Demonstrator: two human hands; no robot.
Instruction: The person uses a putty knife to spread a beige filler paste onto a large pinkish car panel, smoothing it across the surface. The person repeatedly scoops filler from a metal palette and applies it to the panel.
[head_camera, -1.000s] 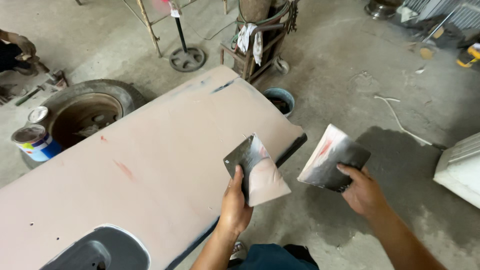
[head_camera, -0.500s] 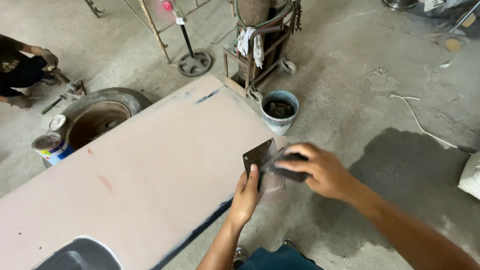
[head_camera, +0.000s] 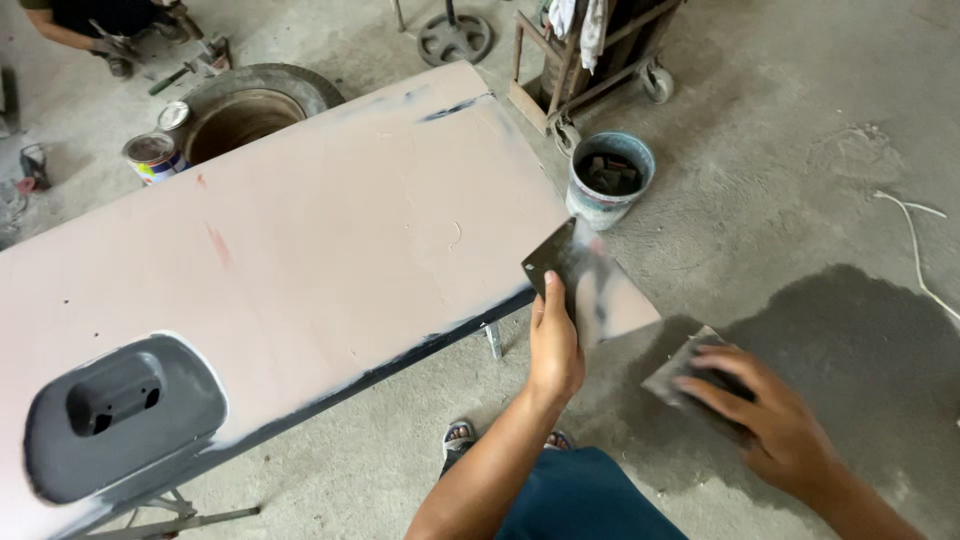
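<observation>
My left hand (head_camera: 556, 345) grips a flat dark metal scraper plate (head_camera: 590, 282), smeared with pinkish-grey filler, held just off the near edge of a large pink-coated body panel (head_camera: 300, 240). My right hand (head_camera: 775, 425) holds a second, smaller scraper plate (head_camera: 682, 375) lower and to the right, apart from the first plate. The panel lies flat on a stand and has a grey recessed handle pocket (head_camera: 120, 410) at its near left end.
A bucket (head_camera: 610, 180) with dark contents stands on the concrete floor past the panel's right end. A tyre (head_camera: 255, 100) and a paint can (head_camera: 152, 157) sit at the far left, near a crouching person (head_camera: 95, 22). A wheeled cart (head_camera: 590, 50) stands behind. A wet patch (head_camera: 850, 340) darkens the floor at right.
The two plates were pressed together half a second ago; my right hand has since drawn its plate away down to the right. My view has tilted further down toward the panel.
</observation>
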